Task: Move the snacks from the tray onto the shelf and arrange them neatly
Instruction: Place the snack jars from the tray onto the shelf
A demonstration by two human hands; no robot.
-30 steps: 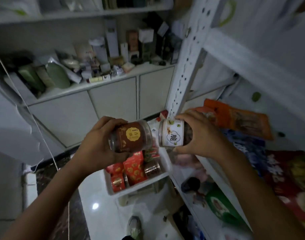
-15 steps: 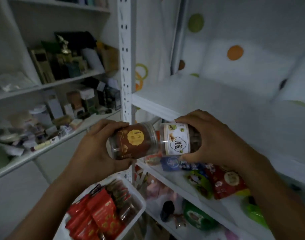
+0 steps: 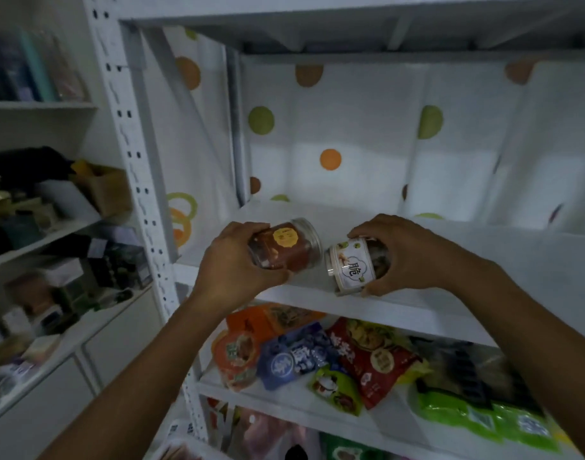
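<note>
Lifted since before over the smooth white shelf [image 3: 516, 260], tilted: round clear-plastic brown-labelled jar [image 3: 286, 249] gripped by curled fingers of left hand [image 3: 231, 260], white-labelled jar [image 3: 351, 268] clasped likewise in right hand [image 3: 407, 254], lids just apart.

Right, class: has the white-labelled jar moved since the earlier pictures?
Yes. The white-labelled jar, held by the right hand, has gone up and inward: from before the front edge of the shelf board to tilted over it.
</note>
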